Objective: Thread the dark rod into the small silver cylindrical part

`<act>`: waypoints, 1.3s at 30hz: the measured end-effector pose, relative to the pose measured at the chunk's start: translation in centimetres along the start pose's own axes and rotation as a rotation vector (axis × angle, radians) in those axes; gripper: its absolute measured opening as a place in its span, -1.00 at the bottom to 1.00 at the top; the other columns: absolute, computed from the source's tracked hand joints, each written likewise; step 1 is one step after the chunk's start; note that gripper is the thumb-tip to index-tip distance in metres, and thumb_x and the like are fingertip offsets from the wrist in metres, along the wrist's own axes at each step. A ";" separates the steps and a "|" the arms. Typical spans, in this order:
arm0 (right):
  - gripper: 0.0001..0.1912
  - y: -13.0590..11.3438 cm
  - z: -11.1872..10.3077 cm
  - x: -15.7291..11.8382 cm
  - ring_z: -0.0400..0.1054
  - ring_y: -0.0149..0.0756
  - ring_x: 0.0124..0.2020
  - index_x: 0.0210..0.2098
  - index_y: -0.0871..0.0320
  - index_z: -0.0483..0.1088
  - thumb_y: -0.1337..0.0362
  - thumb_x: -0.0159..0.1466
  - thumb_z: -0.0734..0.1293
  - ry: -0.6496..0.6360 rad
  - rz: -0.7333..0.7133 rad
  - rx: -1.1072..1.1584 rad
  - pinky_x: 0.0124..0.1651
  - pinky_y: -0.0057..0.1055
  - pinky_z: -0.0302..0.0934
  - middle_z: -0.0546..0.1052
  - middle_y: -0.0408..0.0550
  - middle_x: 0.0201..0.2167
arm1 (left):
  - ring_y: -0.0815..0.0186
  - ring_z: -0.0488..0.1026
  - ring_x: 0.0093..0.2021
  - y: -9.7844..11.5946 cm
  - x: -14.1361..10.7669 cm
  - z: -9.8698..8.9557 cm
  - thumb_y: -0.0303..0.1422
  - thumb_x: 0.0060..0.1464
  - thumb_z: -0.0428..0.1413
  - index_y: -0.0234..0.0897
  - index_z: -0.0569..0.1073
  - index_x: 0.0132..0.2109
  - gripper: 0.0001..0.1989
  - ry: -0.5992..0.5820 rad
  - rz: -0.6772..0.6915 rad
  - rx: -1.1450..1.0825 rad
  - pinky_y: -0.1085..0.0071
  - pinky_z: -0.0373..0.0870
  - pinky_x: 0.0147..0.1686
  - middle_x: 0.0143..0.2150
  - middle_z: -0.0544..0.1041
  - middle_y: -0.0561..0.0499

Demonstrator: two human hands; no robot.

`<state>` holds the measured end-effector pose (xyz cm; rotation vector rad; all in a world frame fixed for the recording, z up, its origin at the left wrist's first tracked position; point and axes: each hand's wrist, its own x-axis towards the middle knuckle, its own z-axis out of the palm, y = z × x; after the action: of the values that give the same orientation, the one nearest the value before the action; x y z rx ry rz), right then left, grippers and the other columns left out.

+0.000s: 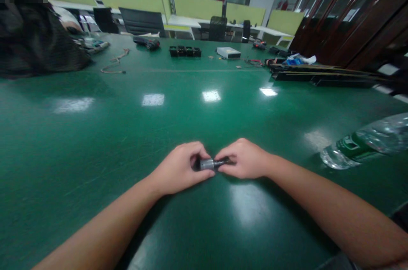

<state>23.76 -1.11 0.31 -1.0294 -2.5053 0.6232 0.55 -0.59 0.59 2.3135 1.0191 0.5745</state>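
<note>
On the green desk, the left hand holds a silver cylinder. Right of the cylinder, the right hand pinches a thinner dark piece in line with it. Farther right of the cylinder lies a bottle; well beyond it, black blocks, a box and, leftward, a cord.

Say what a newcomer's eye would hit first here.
Probably the small silver-and-black cylindrical piece at lower center, held between the left hand and right hand against the broad, glossy green table. Next, likely the clear bottle with a green label at the right edge, then the tall red-brown cabinet at upper right.
</note>
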 end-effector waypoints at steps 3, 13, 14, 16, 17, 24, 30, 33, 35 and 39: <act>-0.71 0.0 0.0 0.0 0.27 -0.49 -0.58 -0.10 0.13 0.54 0.28 0.16 0.42 0.033 0.053 -0.001 -0.44 -0.52 0.06 0.48 -0.23 -0.57 | 0.37 0.35 -0.44 0.0 0.0 0.0 -0.23 -0.02 0.28 -0.25 0.47 -0.32 -0.79 0.008 -0.013 0.001 0.47 0.19 -0.44 -0.43 0.45 0.10; -0.85 0.3 0.0 0.2 0.38 -0.44 -0.48 -0.25 0.12 0.59 0.28 0.19 0.41 0.034 -0.038 0.020 -0.36 -0.51 0.15 0.57 -0.16 -0.48 | 0.36 0.33 -0.45 -0.2 -0.1 0.0 -0.19 0.02 0.26 -0.27 0.47 -0.31 -0.77 0.000 -0.018 0.012 0.45 0.19 -0.45 -0.44 0.43 0.08; -0.84 0.4 0.1 0.3 0.40 -0.43 -0.46 -0.24 0.12 0.60 0.28 0.19 0.41 0.039 -0.048 0.023 -0.35 -0.50 0.17 0.59 -0.14 -0.45 | 0.36 0.33 -0.45 -0.2 -0.1 0.0 -0.19 0.02 0.26 -0.27 0.47 -0.31 -0.77 -0.002 -0.017 0.014 0.45 0.19 -0.45 -0.44 0.43 0.08; -0.81 0.4 0.2 0.3 0.40 -0.42 -0.46 -0.22 0.13 0.61 0.24 0.18 0.43 0.082 -0.054 0.013 -0.35 -0.50 0.18 0.58 -0.12 -0.45 | 0.36 0.33 -0.44 -0.3 -0.1 0.0 -0.19 0.02 0.26 -0.27 0.46 -0.32 -0.76 -0.004 -0.021 0.017 0.45 0.18 -0.44 -0.44 0.42 0.08; -0.79 0.5 0.2 0.3 0.39 -0.41 -0.45 -0.21 0.13 0.61 0.22 0.17 0.44 0.118 -0.051 0.002 -0.36 -0.49 0.18 0.57 -0.12 -0.45 | 0.36 0.33 -0.44 -0.3 0.0 0.0 -0.19 0.03 0.25 -0.27 0.46 -0.32 -0.76 -0.005 -0.023 0.018 0.45 0.18 -0.44 -0.44 0.42 0.08; -0.76 0.5 0.2 -0.1 0.45 -0.34 -0.28 -0.20 0.10 0.59 0.30 0.10 0.45 0.216 -0.092 0.013 -0.22 -0.45 0.28 0.57 -0.09 -0.28 | 0.35 0.33 -0.44 -0.3 0.0 0.0 -0.20 0.01 0.26 -0.27 0.46 -0.32 -0.77 -0.001 -0.025 0.011 0.45 0.18 -0.44 -0.44 0.41 0.09; -0.84 0.7 0.8 0.2 0.45 -0.38 -0.28 -0.26 0.12 0.58 0.35 0.14 0.42 0.177 -0.114 0.011 -0.22 -0.48 0.27 0.57 -0.12 -0.29 | 0.35 0.32 -0.45 -0.3 0.0 0.0 -0.18 0.01 0.26 -0.28 0.45 -0.32 -0.74 -0.002 -0.033 0.020 0.45 0.17 -0.45 -0.45 0.40 0.10; -0.85 0.6 1.0 0.4 0.45 -0.39 -0.29 -0.25 0.13 0.59 0.33 0.17 0.41 0.178 -0.110 0.016 -0.23 -0.49 0.26 0.57 -0.11 -0.29 | 0.35 0.33 -0.45 -0.3 -0.1 0.0 -0.19 0.01 0.26 -0.28 0.45 -0.33 -0.75 0.002 -0.039 0.026 0.45 0.17 -0.45 -0.46 0.40 0.10; -0.85 0.5 1.1 0.5 0.46 -0.39 -0.29 -0.24 0.13 0.59 0.32 0.19 0.41 0.173 -0.105 0.015 -0.24 -0.50 0.26 0.57 -0.11 -0.29 | 0.36 0.34 -0.45 -0.3 -0.1 -0.1 -0.20 0.02 0.26 -0.28 0.46 -0.32 -0.76 0.004 -0.039 0.021 0.45 0.18 -0.45 -0.45 0.41 0.09; -0.85 0.5 0.9 0.6 0.46 -0.38 -0.30 -0.24 0.14 0.59 0.30 0.19 0.42 0.151 -0.109 0.008 -0.24 -0.49 0.26 0.58 -0.10 -0.30 | 0.36 0.35 -0.45 -0.2 -0.2 -0.2 -0.22 0.03 0.25 -0.28 0.47 -0.32 -0.78 0.008 -0.036 0.008 0.46 0.20 -0.45 -0.45 0.42 0.09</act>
<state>23.20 -0.61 -0.60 -0.8950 -2.4063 0.5042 0.19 -0.49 0.60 2.2964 1.0665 0.5675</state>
